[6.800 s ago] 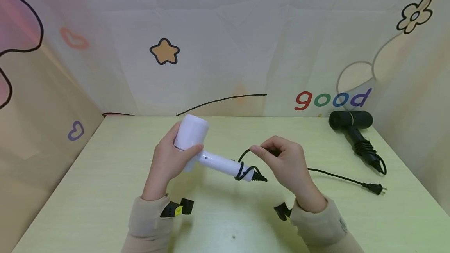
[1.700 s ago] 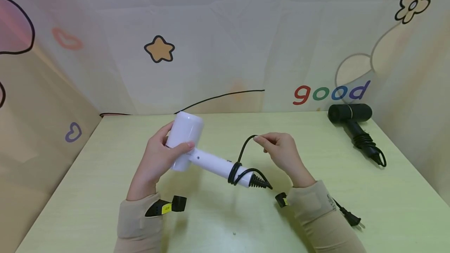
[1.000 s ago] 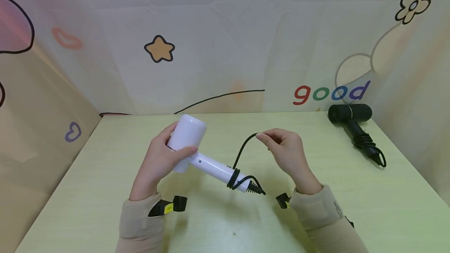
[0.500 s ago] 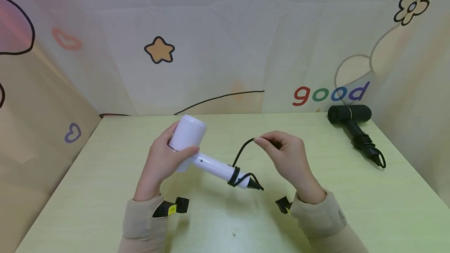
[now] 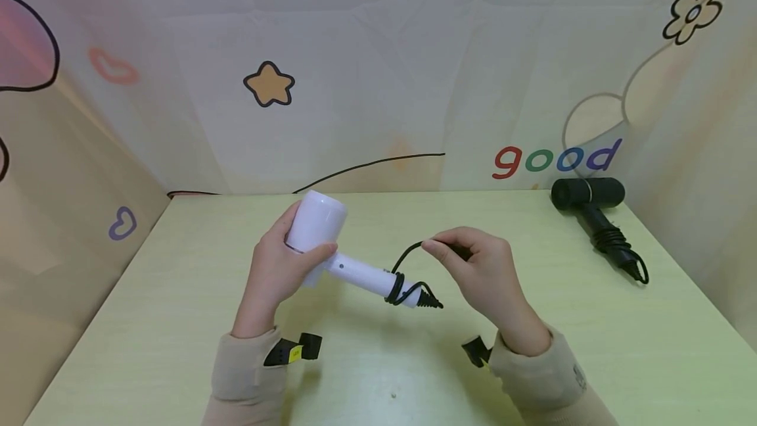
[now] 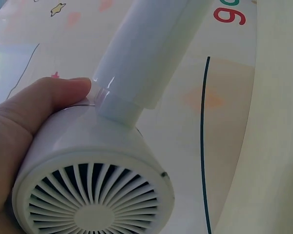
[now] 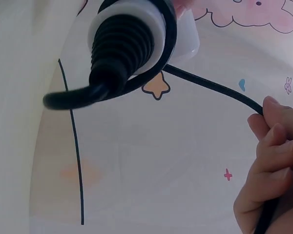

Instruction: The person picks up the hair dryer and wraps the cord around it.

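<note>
A white hair dryer (image 5: 363, 275) is held above the table by my left hand (image 5: 275, 271), which grips its barrel with the thumb near the handle joint. The handle slants down to the right. Around its lower end several turns of black power cord (image 5: 407, 256) are wound, beside the ribbed strain relief (image 7: 122, 44). My right hand (image 5: 481, 275) pinches the cord between thumb and fingertips, right of the handle; the right wrist view shows the cord passing on through the curled fingers (image 7: 273, 180). In the left wrist view the dryer's slatted air intake (image 6: 93, 200) faces the camera. The plug is out of sight.
A black hair dryer (image 5: 588, 194) lies at the table's back right, its cord (image 5: 612, 242) coiled round the handle. The pale table (image 5: 148, 321) ends at a printed backdrop (image 5: 367, 84) behind, with more cloth on both sides.
More cord is wound round the handle than several seconds ago, and the plug has gone from view. Over the last second my right hand has lowered slightly, still pinching the cord.
</note>
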### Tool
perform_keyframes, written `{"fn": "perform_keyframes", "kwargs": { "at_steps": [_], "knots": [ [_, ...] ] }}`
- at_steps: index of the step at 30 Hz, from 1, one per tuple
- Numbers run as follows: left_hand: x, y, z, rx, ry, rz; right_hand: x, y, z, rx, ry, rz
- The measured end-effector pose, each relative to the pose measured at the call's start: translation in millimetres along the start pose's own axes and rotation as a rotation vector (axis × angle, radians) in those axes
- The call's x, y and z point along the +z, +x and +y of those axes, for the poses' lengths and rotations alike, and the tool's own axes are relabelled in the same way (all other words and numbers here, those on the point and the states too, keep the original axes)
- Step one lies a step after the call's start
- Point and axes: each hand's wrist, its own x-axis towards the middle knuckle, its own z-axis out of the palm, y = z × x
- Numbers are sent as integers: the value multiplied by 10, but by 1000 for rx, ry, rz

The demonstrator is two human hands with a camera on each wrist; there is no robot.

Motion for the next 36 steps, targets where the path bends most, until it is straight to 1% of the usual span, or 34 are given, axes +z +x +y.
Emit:
{"fn": "perform_keyframes", "kwargs": {
  "at_steps": [9, 18, 22, 27, 33, 36],
  "knots": [
    [26, -3, 11, -22, -11, 40, 10, -60, -63, -108, 27, 0],
    [69, 7, 5, -1, -16, 147, 50, -97, -134, -158, 58, -31],
    [91, 4, -1, 6, -29, 176, 56, -106, -144, -173, 51, -31],
    [108, 0, -12, 7, -52, 210, 78, -119, -145, -213, 62, -43],
    [108, -2, -6, 12, -55, 278, 114, -148, -157, -232, 27, -90],
    [105, 1, -10, 9, -62, 293, 129, -156, -164, -254, -1, -113]
  ]
}}
